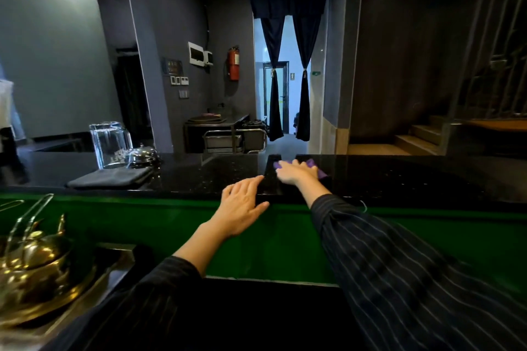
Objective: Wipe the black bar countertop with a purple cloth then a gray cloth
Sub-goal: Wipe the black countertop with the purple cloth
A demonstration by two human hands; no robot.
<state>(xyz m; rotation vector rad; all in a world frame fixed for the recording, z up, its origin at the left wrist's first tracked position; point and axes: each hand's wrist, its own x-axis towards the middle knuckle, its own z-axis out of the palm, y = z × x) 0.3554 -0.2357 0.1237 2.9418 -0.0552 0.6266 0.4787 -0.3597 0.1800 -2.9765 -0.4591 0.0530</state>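
The black speckled bar countertop (199,174) runs across the middle of the head view. My right hand (296,171) presses flat on a purple cloth (312,164) near the counter's far edge; only the cloth's corners show around the fingers. My left hand (242,206) rests with spread fingers on the counter's near edge, holding nothing. A folded gray cloth (109,178) lies on the counter to the left, apart from both hands.
A clear glass pitcher (108,144) and a chrome service bell (141,155) stand behind the gray cloth. A green panel (159,225) sits below the counter's near edge. Brass bar tools (34,265) fill the lower left.
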